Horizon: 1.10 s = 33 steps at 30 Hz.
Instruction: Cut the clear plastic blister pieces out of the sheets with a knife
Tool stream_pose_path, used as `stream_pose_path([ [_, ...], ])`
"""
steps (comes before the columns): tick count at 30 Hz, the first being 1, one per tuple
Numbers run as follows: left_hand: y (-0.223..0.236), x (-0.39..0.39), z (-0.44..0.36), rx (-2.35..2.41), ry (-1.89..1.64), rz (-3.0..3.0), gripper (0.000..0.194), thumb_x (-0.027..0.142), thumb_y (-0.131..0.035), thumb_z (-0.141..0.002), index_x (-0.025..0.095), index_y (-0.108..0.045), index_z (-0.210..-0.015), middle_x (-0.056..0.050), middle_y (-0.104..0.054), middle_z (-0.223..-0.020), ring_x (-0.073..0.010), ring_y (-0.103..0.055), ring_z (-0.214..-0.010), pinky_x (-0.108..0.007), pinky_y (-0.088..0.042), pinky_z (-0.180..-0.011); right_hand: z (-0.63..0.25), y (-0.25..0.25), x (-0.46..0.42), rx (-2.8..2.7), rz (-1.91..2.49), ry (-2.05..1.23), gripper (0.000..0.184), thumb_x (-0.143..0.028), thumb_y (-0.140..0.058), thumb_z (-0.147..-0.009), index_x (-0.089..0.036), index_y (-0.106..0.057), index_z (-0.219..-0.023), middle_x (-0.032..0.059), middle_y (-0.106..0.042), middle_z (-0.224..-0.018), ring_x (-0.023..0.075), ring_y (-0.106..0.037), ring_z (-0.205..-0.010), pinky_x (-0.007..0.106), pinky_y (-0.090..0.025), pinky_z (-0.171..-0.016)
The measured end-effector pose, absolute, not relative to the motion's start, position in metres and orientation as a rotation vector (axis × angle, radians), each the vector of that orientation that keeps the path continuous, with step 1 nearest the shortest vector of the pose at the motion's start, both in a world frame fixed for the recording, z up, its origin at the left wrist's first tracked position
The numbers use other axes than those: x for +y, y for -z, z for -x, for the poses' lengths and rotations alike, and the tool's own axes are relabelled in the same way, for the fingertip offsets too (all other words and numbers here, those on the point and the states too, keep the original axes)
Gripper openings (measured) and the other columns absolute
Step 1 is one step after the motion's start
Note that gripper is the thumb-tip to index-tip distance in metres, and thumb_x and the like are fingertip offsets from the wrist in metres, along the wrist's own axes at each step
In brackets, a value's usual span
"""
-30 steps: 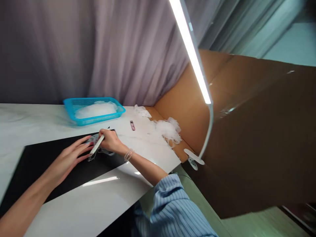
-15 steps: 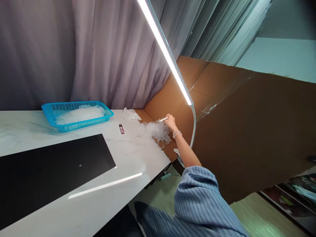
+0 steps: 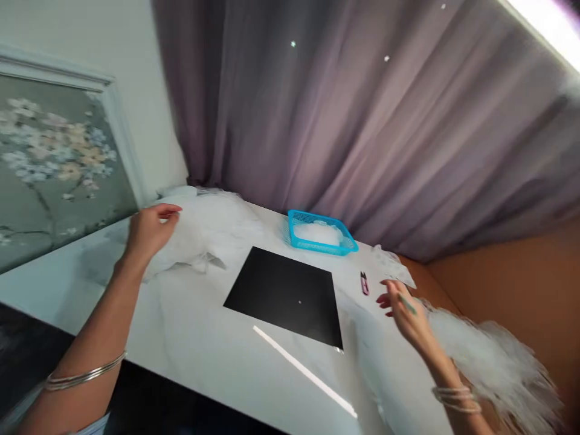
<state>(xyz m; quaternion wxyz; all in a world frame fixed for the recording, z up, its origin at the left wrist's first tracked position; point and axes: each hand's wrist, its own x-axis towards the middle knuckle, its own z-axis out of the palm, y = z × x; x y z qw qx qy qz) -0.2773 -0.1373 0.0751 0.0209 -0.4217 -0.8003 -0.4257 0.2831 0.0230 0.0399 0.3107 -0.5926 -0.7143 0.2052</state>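
Note:
My left hand point(image 3: 151, 232) is over the heap of sheer white fabric point(image 3: 212, 220) at the left of the table. Its fingers are partly curled, with a gap at the thumb, and I see nothing between them. At the right, my right hand point(image 3: 405, 311) has a thin pale stick-like tool point(image 3: 406, 303) tucked in its fingers; motion blur hides its exact kind. Pink-handled thread snips point(image 3: 364, 283) lie just left of that hand. A pile of white gauzy pieces point(image 3: 493, 356) sits beside the right wrist.
A blue plastic basket point(image 3: 324, 248) with white fabric in it stands at the back. A black mat point(image 3: 285, 296) lies on the white table point(image 3: 194, 332). Brown cardboard point(image 3: 521, 278) walls the right side. A dotted white piece point(image 3: 393, 264) lies near the back edge.
My view has swung left. My right hand has moved away from the gauzy pile with the pale tool in it. My left hand has come into view over the fabric heap.

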Motion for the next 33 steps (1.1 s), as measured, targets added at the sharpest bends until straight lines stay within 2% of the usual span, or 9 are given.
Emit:
stream_pose_path([
  [3,-0.060,-0.129,0.276,-2.451,1.091,1.413,0.043,0.043,-0.066,-0.091,0.018,-0.062,-0.126,-0.011,-0.061,-0.137,-0.0311,-0.057,-0.126,-0.057,-0.047,-0.105,-0.197,-0.031,0.024,-2.105,1.316,-0.713,0.049,-0.068,-0.026,-0.094,-0.025,-0.050,-0.090,0.0103,-0.074,-0.078,0.0259,-0.071,-0.071,0.038,-0.055,-0.063],
  [8,-0.025,-0.141,0.252,-2.374,0.879,1.643,0.077,0.039,-0.082,-0.071,0.022,-0.053,-0.141,-0.018,-0.040,-0.161,-0.0439,-0.025,-0.152,-0.067,-0.019,-0.120,-0.080,-0.048,0.013,-2.294,0.986,-0.798,0.046,-0.063,-0.031,-0.099,-0.024,-0.050,-0.083,0.0075,-0.073,-0.086,0.0223,-0.070,-0.078,0.034,-0.052,-0.072],
  [10,-0.014,-0.154,0.253,-2.377,0.849,1.670,0.070,0.038,-0.072,-0.079,0.023,-0.049,-0.144,-0.017,-0.040,-0.161,-0.0410,-0.029,-0.151,-0.061,-0.024,-0.120,-0.053,-0.058,0.010,-2.330,0.887,-0.831,0.047,-0.062,-0.031,-0.100,-0.024,-0.049,-0.080,0.0069,-0.072,-0.084,0.0215,-0.069,-0.078,0.033,-0.051,-0.072],
  [14,-0.014,-0.174,0.271,-2.418,0.844,1.709,0.068,0.044,-0.062,-0.084,0.026,-0.044,-0.148,-0.014,-0.063,-0.138,-0.0347,-0.056,-0.130,-0.049,-0.044,-0.108,-0.024,-0.069,0.007,-2.376,0.757,-0.915,0.048,-0.062,-0.031,-0.101,-0.024,-0.047,-0.078,0.0056,-0.072,-0.080,0.0206,-0.069,-0.076,0.031,-0.051,-0.070],
  [17,-0.020,-0.178,0.288,-2.456,0.856,1.738,0.047,0.044,-0.060,-0.084,0.028,-0.064,-0.128,-0.009,-0.071,-0.118,-0.0320,-0.064,-0.115,-0.044,-0.048,-0.100,-0.013,-0.069,0.007,-2.357,0.733,-0.989,0.048,-0.063,-0.031,-0.101,-0.024,-0.047,-0.078,0.0059,-0.073,-0.079,0.0204,-0.071,-0.076,0.030,-0.053,-0.069],
  [21,-0.016,-0.180,0.299,-2.524,0.858,1.770,0.023,0.040,-0.056,-0.084,0.029,-0.076,-0.090,-0.008,-0.075,-0.107,-0.0315,-0.066,-0.106,-0.042,-0.048,-0.097,-0.004,-0.064,0.005,-2.337,0.712,-1.087,0.048,-0.064,-0.034,-0.100,-0.023,-0.049,-0.079,0.0063,-0.074,-0.080,0.0202,-0.071,-0.075,0.030,-0.054,-0.068],
  [25,-0.005,-0.192,0.304,-2.597,0.881,1.789,0.029,0.045,-0.058,-0.082,0.030,-0.076,-0.098,-0.007,-0.076,-0.113,-0.0307,-0.066,-0.109,-0.040,-0.047,-0.098,0.005,-0.059,-0.009,-2.374,0.665,-1.125,0.044,-0.059,-0.037,-0.101,-0.023,-0.050,-0.079,0.0055,-0.072,-0.078,0.0204,-0.071,-0.074,0.030,-0.053,-0.067],
  [29,-0.002,-0.211,0.315,-2.663,0.900,1.755,0.034,0.050,-0.064,-0.076,0.028,-0.077,-0.100,-0.008,-0.075,-0.115,-0.0321,-0.064,-0.116,-0.041,-0.043,-0.103,0.024,-0.049,-0.038,-2.541,0.566,-0.952,0.032,-0.048,-0.050,-0.098,-0.024,-0.045,-0.077,-0.0003,-0.062,-0.066,0.0182,-0.062,-0.061,0.028,-0.041,-0.058],
  [33,-0.013,-0.221,0.320,-2.718,0.927,1.767,0.025,0.048,-0.069,-0.072,0.027,-0.077,-0.083,-0.009,-0.077,-0.097,-0.0313,-0.068,-0.100,-0.037,-0.048,-0.092,0.050,-0.033,-0.069,-2.593,0.464,-1.011,0.025,-0.037,-0.057,-0.092,-0.025,-0.041,-0.077,-0.0003,-0.065,-0.071,0.0173,-0.060,-0.063,0.027,-0.040,-0.059],
])
